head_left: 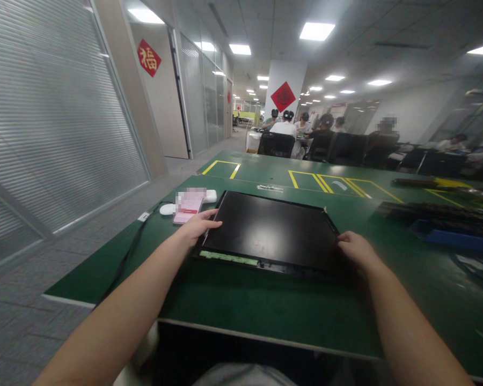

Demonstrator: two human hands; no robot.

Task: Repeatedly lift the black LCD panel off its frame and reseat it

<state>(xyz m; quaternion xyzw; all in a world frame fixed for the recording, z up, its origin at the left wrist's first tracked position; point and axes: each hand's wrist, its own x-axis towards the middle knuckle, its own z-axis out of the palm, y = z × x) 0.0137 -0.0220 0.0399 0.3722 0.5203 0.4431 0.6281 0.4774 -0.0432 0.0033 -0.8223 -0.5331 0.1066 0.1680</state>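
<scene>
Left hand [201, 226] and right hand [357, 250] grip panel [269, 222] sides near bench [257, 305] front edge; probably stiff, fragile, best held by rim

The table [265, 303] has a dark green top with a pale rim, and yellow tape outlines [293, 179] are laid out toward its far edge. Toward the near edge is a black screen panel [273, 230]; whether its whole underside touches the top cannot be told. Near the left edge lie a pink-screened phone [187, 215] and two white rounded objects [168, 209], one on either side of it. A black strap [129, 252] runs past them toward the near left corner, a white tag [144, 217] at the left edge. Beyond the panel lies a small pale strip [270, 188]. Toward the right edge, blurred, are a blue tray [446, 236], dark pieces [430, 214] and a yellow-and-black item [443, 183].
</scene>
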